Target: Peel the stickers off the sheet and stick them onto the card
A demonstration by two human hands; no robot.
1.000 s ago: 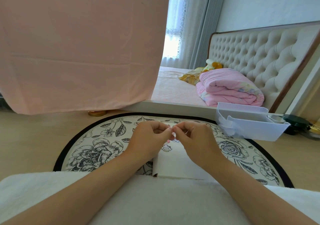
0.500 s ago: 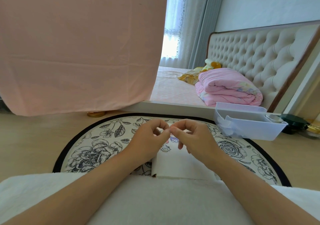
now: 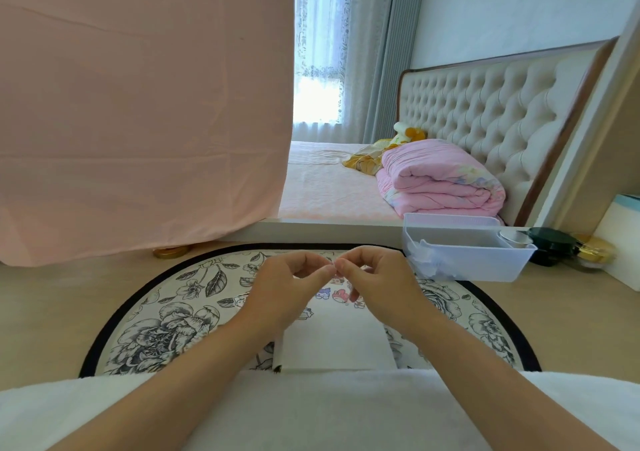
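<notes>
a home bedroom: bed with tufted headboard, folded quilt.

A round flower-printed mat with a black rim lies on the wooden floor, with a white rectangular card on its middle. Cartoon stickers sit at the card's far end, below the left grip and right grip, whose fingertips meet. A pale plastic bin stands at the mat's far right edge, a dark round jar right of it. Behind, a folded pink quilt lies on the bed.
</notes>
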